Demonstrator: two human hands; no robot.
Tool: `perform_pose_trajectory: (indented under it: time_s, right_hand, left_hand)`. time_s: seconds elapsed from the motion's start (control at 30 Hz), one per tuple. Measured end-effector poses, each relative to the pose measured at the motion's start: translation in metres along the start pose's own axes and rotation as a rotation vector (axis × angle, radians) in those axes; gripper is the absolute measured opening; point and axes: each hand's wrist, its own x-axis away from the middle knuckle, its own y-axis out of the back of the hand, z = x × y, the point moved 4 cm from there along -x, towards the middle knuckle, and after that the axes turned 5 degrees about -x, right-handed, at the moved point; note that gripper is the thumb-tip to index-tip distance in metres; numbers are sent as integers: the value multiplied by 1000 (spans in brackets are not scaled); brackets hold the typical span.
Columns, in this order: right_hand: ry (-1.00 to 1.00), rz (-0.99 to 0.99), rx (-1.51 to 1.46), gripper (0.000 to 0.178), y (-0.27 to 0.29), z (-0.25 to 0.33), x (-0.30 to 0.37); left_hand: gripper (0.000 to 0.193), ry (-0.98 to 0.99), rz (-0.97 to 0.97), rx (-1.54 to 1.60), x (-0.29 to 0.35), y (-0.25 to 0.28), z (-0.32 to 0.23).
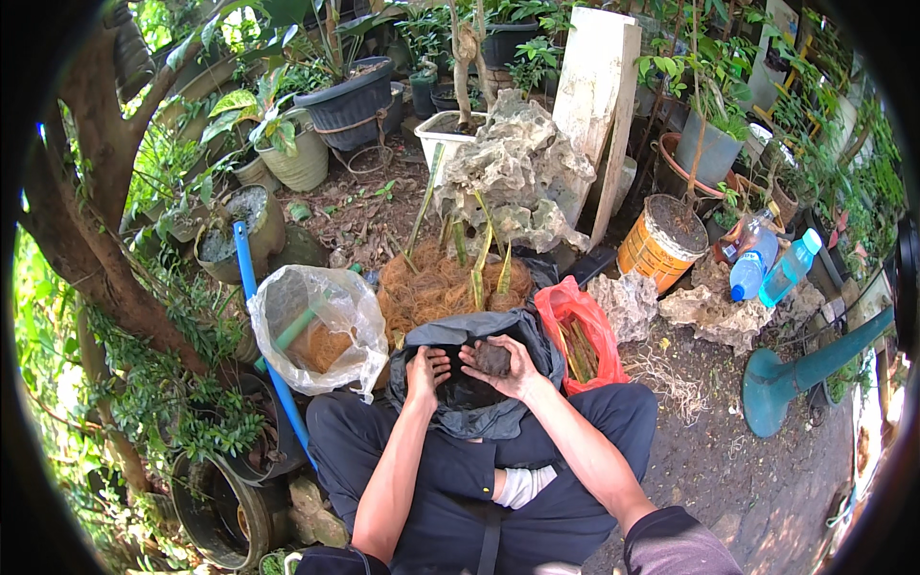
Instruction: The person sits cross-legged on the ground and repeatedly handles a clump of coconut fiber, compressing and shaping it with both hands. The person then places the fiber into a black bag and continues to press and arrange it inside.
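Both hands work at the mouth of the dark bag (474, 383) between my knees. My left hand (425, 372) grips its rim; my right hand (506, 366) cups a clump of soil (493, 358), fingers curled round it. It looks crumbly and light, best scooped from below. Just beyond lie coconut fibre (436, 287), a clear bag (316, 331) and a red bag (575, 331); farther off, a pale rock (513, 163).

Clear plastic bag (321, 326) at left, dark bag (537, 345) center, red bag (575, 321) right, 2 blue bottles (771, 268) beyond
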Motion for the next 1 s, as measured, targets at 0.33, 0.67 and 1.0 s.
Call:
perform_pose_trajectory:
  time_s: [0.33, 0.67, 1.0]
  right_hand:
    - [-61, -131, 101, 22, 14, 1, -9]
    - [214, -272, 514, 31, -2, 6, 5]
    - [945, -46, 1992, 34, -63, -32, 34]
  left_hand:
    - [42, 6, -8, 18, 2, -4, 1]
    - [37, 95, -13, 133, 13, -26, 34]
    - [45, 255, 376, 705, 27, -54, 45]
